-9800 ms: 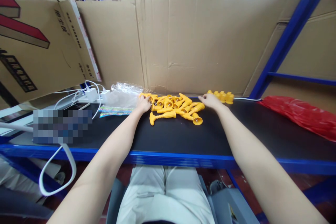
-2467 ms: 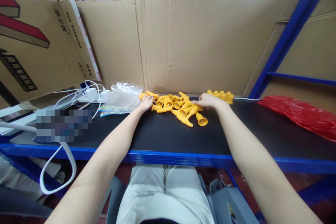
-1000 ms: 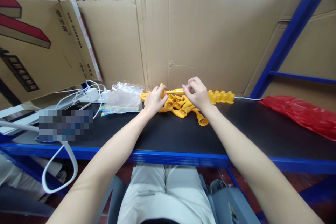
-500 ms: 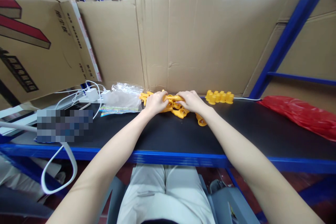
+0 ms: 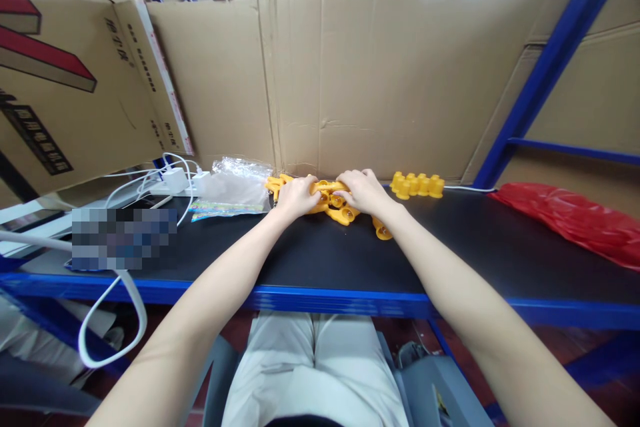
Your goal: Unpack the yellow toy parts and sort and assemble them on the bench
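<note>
My left hand (image 5: 296,196) is curled over a yellow plastic piece (image 5: 327,185), a short bar at the back of the desk. From the other side my right hand (image 5: 364,189) closes on what looks like the same bar, its fingertips bent down. Below and between both hands lies a pile of yellow plastic parts (image 5: 345,214), some cup-shaped with something shiny inside. One yellow cup (image 5: 383,229) rests on its side by my right wrist, partly covered by it. More thin yellow parts (image 5: 277,184) show beyond my left hand. My fingers hide much of the pile.
Several yellow cups (image 5: 417,185) stand grouped at the back right. A clear plastic bag (image 5: 235,188) lies left of my hands, near white chargers and cables (image 5: 175,180). Red plastic (image 5: 565,217) covers the far right. Cardboard (image 5: 390,80) walls the back; a blue rail (image 5: 340,300) edges the front.
</note>
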`<state>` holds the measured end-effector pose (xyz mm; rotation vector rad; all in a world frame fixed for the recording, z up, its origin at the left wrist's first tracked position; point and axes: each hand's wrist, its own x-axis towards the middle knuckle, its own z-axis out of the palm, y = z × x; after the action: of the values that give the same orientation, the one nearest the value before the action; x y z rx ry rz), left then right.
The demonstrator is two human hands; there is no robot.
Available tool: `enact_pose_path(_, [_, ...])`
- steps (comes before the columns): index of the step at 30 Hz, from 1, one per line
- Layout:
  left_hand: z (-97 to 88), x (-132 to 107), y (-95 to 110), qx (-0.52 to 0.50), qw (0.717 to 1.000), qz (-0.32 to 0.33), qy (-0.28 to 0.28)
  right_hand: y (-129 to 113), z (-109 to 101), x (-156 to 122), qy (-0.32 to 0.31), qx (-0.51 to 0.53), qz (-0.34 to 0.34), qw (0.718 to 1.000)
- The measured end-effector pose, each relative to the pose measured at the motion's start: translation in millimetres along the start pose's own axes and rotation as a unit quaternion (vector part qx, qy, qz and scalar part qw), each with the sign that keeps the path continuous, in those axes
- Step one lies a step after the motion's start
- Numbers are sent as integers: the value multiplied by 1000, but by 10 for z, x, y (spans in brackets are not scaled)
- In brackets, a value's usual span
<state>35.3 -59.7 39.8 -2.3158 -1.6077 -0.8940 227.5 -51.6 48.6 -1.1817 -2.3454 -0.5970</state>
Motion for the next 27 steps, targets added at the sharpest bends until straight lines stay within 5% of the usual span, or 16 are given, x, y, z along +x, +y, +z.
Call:
enact_pose_path(6, [-30,-2,16,-4,1000,-6,0,-3,-28,-12,13,-17,-3,1000])
enact_pose_path(16, [-14,-13,7,25,999,-5,-21,-65,-27,1,-103,-2,37,994])
enact_pose_path(27, [28,31,-23,-17,999,-23,-15,-54,-62,8,36,-59,-16,997])
